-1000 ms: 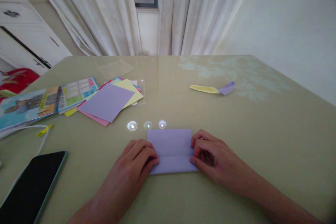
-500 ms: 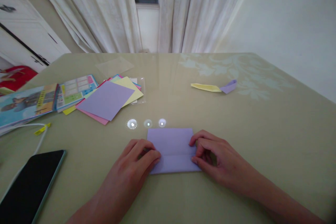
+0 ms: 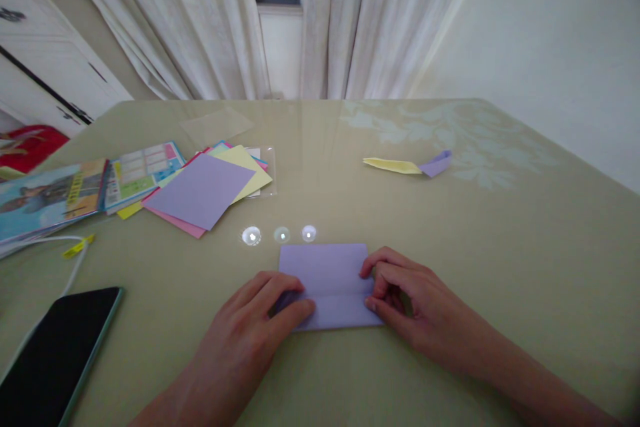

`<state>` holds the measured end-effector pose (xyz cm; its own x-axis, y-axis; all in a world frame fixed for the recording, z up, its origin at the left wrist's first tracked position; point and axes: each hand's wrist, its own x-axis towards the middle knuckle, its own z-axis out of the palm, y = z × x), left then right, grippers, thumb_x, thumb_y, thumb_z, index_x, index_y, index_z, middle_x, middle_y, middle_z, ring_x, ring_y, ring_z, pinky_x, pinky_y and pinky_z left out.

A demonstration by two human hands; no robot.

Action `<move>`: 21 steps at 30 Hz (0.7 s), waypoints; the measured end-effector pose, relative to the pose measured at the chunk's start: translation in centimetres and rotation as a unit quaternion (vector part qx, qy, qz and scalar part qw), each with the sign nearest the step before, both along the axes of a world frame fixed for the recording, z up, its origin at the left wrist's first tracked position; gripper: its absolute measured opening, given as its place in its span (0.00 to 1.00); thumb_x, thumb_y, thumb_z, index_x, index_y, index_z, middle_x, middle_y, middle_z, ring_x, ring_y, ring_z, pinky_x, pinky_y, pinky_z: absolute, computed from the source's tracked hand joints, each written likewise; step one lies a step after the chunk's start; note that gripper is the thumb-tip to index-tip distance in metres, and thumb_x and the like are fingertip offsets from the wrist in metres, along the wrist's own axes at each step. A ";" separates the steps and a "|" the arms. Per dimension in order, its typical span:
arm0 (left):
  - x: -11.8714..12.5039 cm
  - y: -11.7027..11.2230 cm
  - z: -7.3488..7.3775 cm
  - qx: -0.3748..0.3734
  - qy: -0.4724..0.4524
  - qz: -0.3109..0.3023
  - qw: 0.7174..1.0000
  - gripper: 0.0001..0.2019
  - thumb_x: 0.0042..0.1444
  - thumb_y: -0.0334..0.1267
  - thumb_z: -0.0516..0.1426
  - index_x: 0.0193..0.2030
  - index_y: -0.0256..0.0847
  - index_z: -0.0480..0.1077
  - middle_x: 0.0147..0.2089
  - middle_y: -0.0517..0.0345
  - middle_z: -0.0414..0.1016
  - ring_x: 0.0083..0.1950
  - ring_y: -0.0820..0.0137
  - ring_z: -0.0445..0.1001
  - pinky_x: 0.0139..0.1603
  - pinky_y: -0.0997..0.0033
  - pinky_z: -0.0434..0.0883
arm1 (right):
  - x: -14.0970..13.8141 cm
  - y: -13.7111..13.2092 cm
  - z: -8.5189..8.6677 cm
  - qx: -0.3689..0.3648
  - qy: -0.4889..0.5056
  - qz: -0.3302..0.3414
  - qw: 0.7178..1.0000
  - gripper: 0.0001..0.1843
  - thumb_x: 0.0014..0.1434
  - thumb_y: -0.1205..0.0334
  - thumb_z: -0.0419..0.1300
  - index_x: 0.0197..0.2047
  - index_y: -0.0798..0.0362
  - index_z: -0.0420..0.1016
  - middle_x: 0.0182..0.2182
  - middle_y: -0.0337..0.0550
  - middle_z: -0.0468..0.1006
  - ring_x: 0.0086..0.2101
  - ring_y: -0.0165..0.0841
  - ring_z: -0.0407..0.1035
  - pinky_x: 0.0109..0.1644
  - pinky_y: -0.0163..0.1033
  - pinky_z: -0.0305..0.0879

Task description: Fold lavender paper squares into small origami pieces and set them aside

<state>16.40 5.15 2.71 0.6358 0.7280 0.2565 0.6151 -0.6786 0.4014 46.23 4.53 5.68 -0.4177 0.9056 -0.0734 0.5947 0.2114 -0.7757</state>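
A purple sheet of paper (image 3: 327, 273) lies on the table in front of me, with a crease running across it and a lower flap folded over. At its left edge is my left hand (image 3: 265, 320), thumb and forefinger on the paper with a small gap between their tips. My right hand (image 3: 405, 293) has curled fingers and holds the right edge between thumb and fingertips. Beyond the paper, to the right, lies a folded paper piece (image 3: 395, 166), one half yellow and the other purple.
Coloured paper sheets (image 3: 200, 190) lie fanned out at the back left, over a clear plastic sleeve (image 3: 270, 173). Booklets (image 3: 50, 200) sit left of them. Nearer, a phone (image 3: 60, 353) and a white cable (image 3: 77, 273) rest on the table (image 3: 500, 267).
My left thumb and forefinger have slid a little to the right over the paper and spread apart. My right hand and the paper have hardly moved.
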 end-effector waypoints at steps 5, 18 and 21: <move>-0.1 -0.2 0.9 0.059 0.039 -0.035 0.997 0.21 0.70 0.21 0.49 0.56 0.46 0.77 0.56 0.54 0.78 0.57 0.64 0.76 0.57 0.64 0.77 | 0.2 -0.1 -0.1 0.001 0.003 0.000 1.000 0.13 0.68 0.72 0.60 0.32 0.51 0.66 0.48 0.44 0.75 0.38 0.32 0.73 0.39 0.36 0.64; -0.6 -5.5 -1.4 0.188 0.189 -0.041 0.963 0.31 0.68 0.28 0.51 0.77 0.43 0.62 0.71 0.51 0.72 0.67 0.62 0.72 0.64 0.67 0.75 | 0.3 0.2 -0.2 0.002 -0.001 0.003 1.000 0.13 0.69 0.70 0.61 0.32 0.51 0.66 0.47 0.44 0.75 0.40 0.33 0.73 0.42 0.36 0.65; 0.0 -6.4 -1.8 0.197 0.195 -0.008 0.961 0.32 0.68 0.29 0.52 0.79 0.44 0.60 0.70 0.51 0.73 0.66 0.61 0.74 0.63 0.66 0.76 | 0.4 0.3 -0.1 0.000 -0.010 0.002 1.000 0.14 0.69 0.70 0.61 0.31 0.51 0.66 0.47 0.45 0.75 0.39 0.33 0.73 0.41 0.36 0.65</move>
